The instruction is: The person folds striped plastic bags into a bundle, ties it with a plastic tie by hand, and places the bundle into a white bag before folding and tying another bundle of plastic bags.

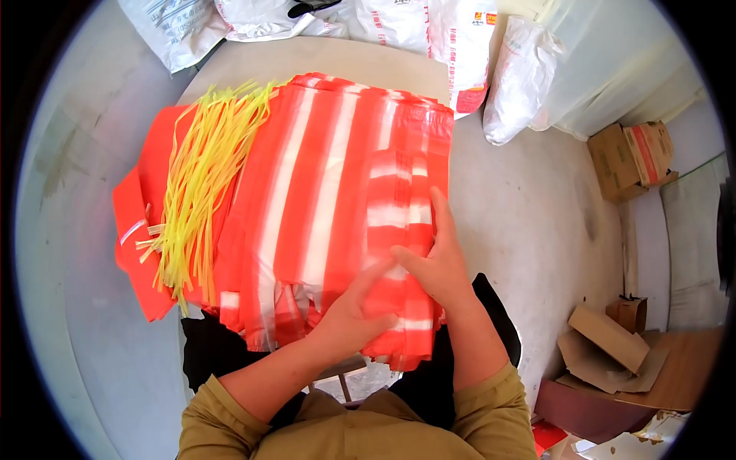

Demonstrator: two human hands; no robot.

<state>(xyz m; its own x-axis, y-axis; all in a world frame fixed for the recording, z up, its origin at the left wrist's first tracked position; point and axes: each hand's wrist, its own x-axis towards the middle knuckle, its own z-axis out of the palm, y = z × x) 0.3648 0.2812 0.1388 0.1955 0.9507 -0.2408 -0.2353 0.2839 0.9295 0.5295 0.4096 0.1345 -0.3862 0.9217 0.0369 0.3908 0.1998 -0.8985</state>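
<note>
Lying against the spread fingers of the left hand [349, 323] and right hand [445, 268], one striped bundle [389, 216] tops one wider striped stack [299, 192].

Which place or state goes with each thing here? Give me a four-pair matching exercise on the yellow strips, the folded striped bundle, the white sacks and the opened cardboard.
1. Yellow strips
2. Folded striped bundle
3. White sacks
4. Opened cardboard

A. Along the top of the view
B. Lower right, flaps spread
C. Lying over plain red material
D. Partly covered by the left hand and the right hand

Right pairs: 1-C, 2-D, 3-A, 4-B
</note>
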